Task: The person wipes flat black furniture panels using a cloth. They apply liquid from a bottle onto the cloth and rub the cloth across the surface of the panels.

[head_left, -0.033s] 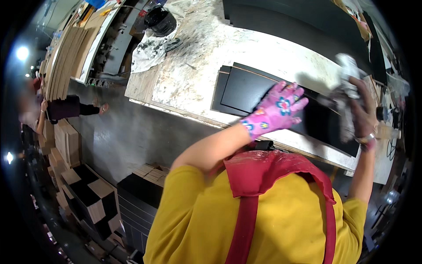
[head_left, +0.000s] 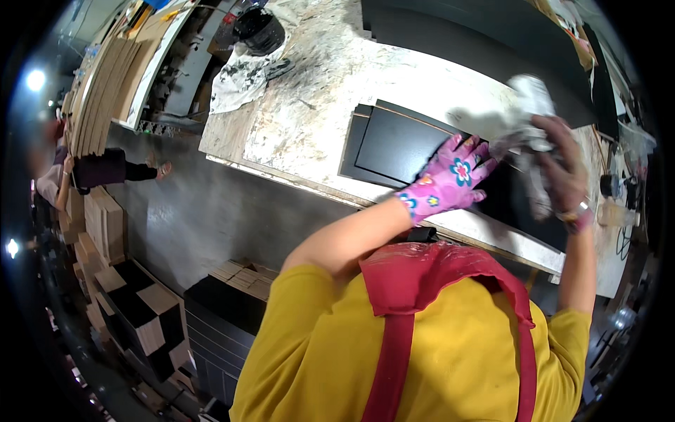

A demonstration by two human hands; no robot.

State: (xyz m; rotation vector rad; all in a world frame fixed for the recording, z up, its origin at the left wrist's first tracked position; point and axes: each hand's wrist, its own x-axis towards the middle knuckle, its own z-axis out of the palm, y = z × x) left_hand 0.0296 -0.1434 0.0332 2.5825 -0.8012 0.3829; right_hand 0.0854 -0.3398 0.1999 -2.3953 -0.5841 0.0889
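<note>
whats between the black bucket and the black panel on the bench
In the head view, only bare, paint-smeared benchtop lies between the bucket and the panel; a stained rag sits beside the bucket.

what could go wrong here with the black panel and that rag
The black panel lies near the front edge of the paint-stained worktable; a hard wipe might push it off toward the stacked panels on the floor. The left hand presses flat on the panel in a flowered glove, so it may leave marks if the surface is wet. The right hand grips a stained white rag, which could smear rather than clean.
</note>
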